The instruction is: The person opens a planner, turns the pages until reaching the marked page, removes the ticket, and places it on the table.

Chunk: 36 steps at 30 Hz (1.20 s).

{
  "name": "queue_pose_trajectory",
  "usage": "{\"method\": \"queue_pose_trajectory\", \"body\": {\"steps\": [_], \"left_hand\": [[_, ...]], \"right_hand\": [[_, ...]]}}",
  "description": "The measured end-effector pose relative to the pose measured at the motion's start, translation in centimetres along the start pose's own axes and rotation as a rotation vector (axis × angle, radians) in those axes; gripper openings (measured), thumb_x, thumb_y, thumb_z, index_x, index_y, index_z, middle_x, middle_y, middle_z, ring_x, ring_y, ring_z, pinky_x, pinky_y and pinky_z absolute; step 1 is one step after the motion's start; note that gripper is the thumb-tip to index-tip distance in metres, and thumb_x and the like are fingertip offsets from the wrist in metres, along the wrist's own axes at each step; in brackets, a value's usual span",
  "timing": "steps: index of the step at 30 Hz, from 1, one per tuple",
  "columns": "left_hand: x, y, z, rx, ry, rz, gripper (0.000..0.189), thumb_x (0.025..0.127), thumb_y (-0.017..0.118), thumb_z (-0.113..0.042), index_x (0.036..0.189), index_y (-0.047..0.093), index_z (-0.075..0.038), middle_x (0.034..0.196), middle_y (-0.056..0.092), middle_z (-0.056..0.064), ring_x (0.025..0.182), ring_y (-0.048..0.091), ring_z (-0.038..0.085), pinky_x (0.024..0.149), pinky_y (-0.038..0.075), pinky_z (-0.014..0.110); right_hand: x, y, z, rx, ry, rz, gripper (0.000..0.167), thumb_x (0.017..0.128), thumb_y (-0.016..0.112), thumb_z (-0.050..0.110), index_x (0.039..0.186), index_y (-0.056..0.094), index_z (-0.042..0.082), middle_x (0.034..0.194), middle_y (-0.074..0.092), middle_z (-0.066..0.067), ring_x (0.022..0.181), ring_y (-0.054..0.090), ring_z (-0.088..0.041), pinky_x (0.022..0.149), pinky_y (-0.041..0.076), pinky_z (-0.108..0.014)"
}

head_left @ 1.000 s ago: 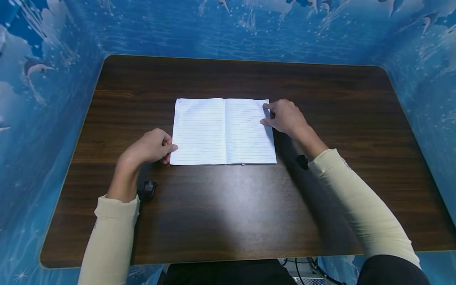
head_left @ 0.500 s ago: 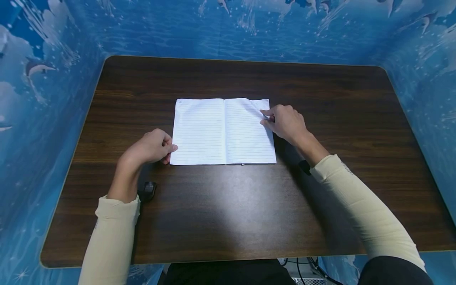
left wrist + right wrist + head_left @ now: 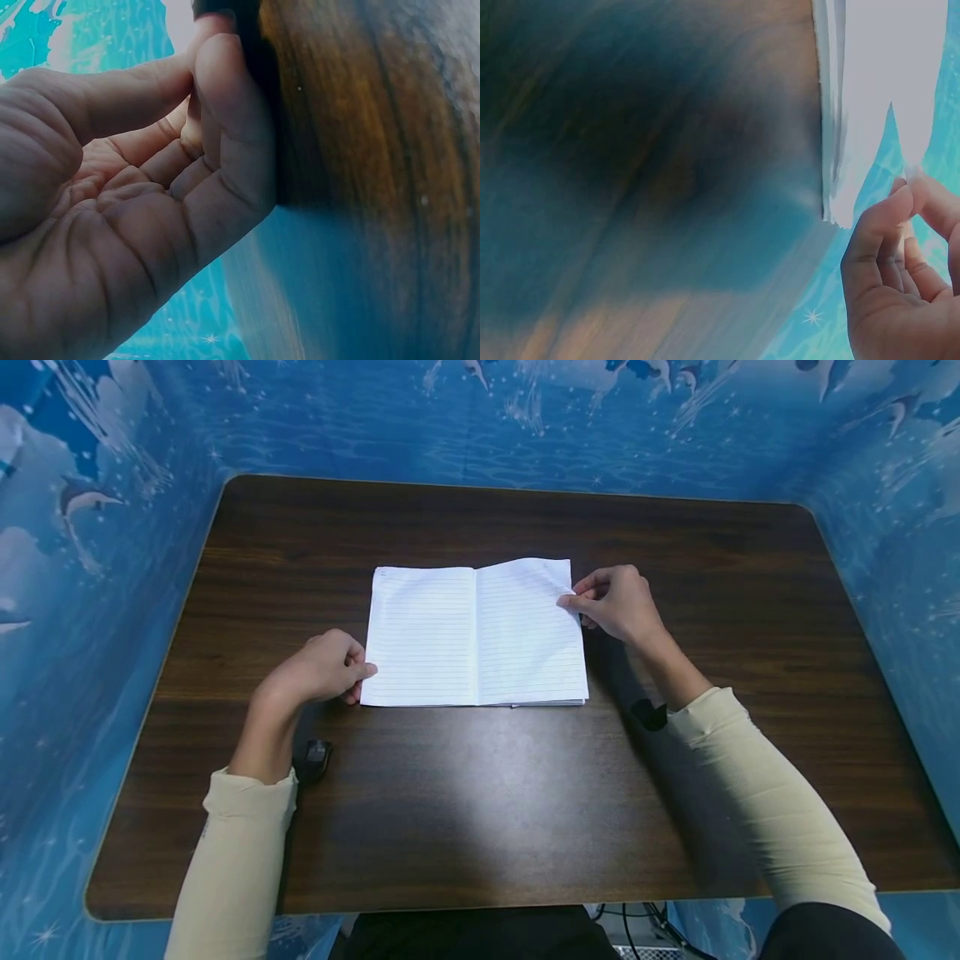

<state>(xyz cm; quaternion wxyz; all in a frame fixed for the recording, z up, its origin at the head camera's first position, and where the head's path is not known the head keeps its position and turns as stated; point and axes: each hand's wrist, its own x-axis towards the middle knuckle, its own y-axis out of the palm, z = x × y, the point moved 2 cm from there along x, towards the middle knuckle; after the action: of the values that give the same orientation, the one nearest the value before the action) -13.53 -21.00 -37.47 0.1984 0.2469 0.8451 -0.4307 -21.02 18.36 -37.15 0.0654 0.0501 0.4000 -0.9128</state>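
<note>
"Where does the notebook [image 3: 472, 635] lie?"

"Spread on the table [image 3: 405, 827], in front of the person. Its long axis runs left to right, and its fold [image 3: 476, 660] points away from the body."

"Which side counts most?"

"The right, I'd judge. The right page [image 3: 529, 635] lies to the left of the right hand [image 3: 615, 602], between it and the fold. That hand is the nearer one and pinches the page's outer edge, above its middle. The right wrist view shows a gap between it and the pages beneath [image 3: 836, 150]."

"And the left hand [image 3: 322, 664]?"

"Fingers curled, thumb over the outer edge of the left page [image 3: 423, 639] by its near corner. It seems to hold the notebook there."

"Anything to read?"

"Only ruled lines. I can make out no brand or label; any print at the page corners is too small to tell."

"Farther out?"

"Blue walls [image 3: 420, 435], printed with dolphins [image 3: 82, 500]."
</note>
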Motion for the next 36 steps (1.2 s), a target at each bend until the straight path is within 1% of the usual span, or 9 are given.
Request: {"method": "queue_pose_trajectory", "body": {"steps": [7,12,15,18,23,27,29,33,36], "left_hand": [[0.1,0.0,0.1,0.001,-0.005,-0.002,0.025,0.109,0.063,-0.016,0.093,0.072,0.002,0.075,0.069,0.012,0.07,0.062,0.024,0.068,0.047,0.034],[0.1,-0.2,-0.1,0.0,0.003,-0.01,0.025,0.109,0.063,-0.016,0.093,0.072,0.002,0.076,0.069,0.013,0.07,0.062,0.024,0.068,0.048,0.035],[0.1,-0.1,-0.2,-0.002,0.007,-0.018,0.026,0.109,0.063,-0.016,0.092,0.072,0.002,0.076,0.069,0.013,0.07,0.062,0.024,0.069,0.048,0.035],[0.1,0.0,-0.1,-0.003,0.004,-0.01,0.026,0.109,0.063,-0.015,0.091,0.072,0.002,0.075,0.069,0.012,0.069,0.061,0.024,0.068,0.048,0.034],[0.0,0.1,0.3,-0.004,-0.002,0.001,0.026,0.109,0.063,-0.015,0.092,0.072,0.003,0.074,0.068,0.013,0.069,0.061,0.024,0.068,0.048,0.034],[0.0,0.1,0.5,-0.009,0.001,-0.007,0.026,0.109,0.064,-0.015,0.092,0.072,0.003,0.074,0.068,0.013,0.069,0.061,0.024,0.068,0.048,0.034],[0.1,0.1,0.5,-0.008,0.011,-0.009,0.027,0.109,0.064,-0.015,0.09,0.072,0.003,0.073,0.068,0.012,0.068,0.061,0.024,0.067,0.048,0.034],[0.1,0.2,0.4,-0.005,0.033,-0.01,0.029,0.109,0.063,-0.013,0.085,0.071,0.002,0.07,0.068,0.011,0.066,0.061,0.023,0.066,0.048,0.034],[0.2,0.2,0.2,-0.005,0.033,-0.016,0.028,0.108,0.063,-0.012,0.084,0.071,0.001,0.07,0.068,0.011,0.066,0.061,0.022,0.066,0.048,0.034]], "right_hand": [[-0.2,-0.4,0.1,0.057,-0.015,-0.016,0.028,0.099,0.08,0.03,0.105,0.074,0.003,0.085,0.072,-0.012,0.066,0.066,-0.017,0.063,0.053,-0.021],[-0.3,-1.0,0.7,0.056,-0.047,-0.041,0.025,0.101,0.077,0.029,0.104,0.076,0.004,0.085,0.072,-0.012,0.067,0.067,-0.018,0.063,0.055,-0.021],[-0.5,-1.3,1.6,0.054,-0.062,-0.062,0.024,0.102,0.076,0.028,0.106,0.077,0.005,0.088,0.073,-0.014,0.069,0.068,-0.02,0.064,0.056,-0.021],[-0.6,-1.3,2.7,0.076,-0.067,-0.068,0.023,0.102,0.076,0.027,0.107,0.077,0.004,0.089,0.073,-0.016,0.071,0.069,-0.024,0.066,0.058,-0.022],[-0.5,-0.9,4.8,0.128,-0.09,-0.062,0.022,0.101,0.076,0.025,0.105,0.077,0.003,0.089,0.073,-0.017,0.073,0.072,-0.033,0.065,0.06,-0.023],[-0.5,-1.0,6.1,0.143,-0.107,-0.061,0.023,0.1,0.078,0.025,0.105,0.077,0.003,0.089,0.075,-0.017,0.074,0.073,-0.035,0.064,0.06,-0.023],[-0.5,-1.0,6.4,0.148,-0.102,-0.058,0.023,0.1,0.078,0.025,0.104,0.077,0.002,0.088,0.076,-0.017,0.072,0.073,-0.033,0.065,0.061,-0.027],[-0.4,-1.1,7.1,0.159,-0.109,-0.052,0.022,0.1,0.079,0.023,0.102,0.077,0.001,0.083,0.076,-0.016,0.063,0.071,-0.023,0.065,0.061,-0.027],[-0.3,-1.0,7.9,0.164,-0.135,-0.05,0.022,0.099,0.079,0.023,0.1,0.077,0.001,0.08,0.076,-0.016,0.058,0.069,-0.016,0.062,0.058,-0.024]]}}
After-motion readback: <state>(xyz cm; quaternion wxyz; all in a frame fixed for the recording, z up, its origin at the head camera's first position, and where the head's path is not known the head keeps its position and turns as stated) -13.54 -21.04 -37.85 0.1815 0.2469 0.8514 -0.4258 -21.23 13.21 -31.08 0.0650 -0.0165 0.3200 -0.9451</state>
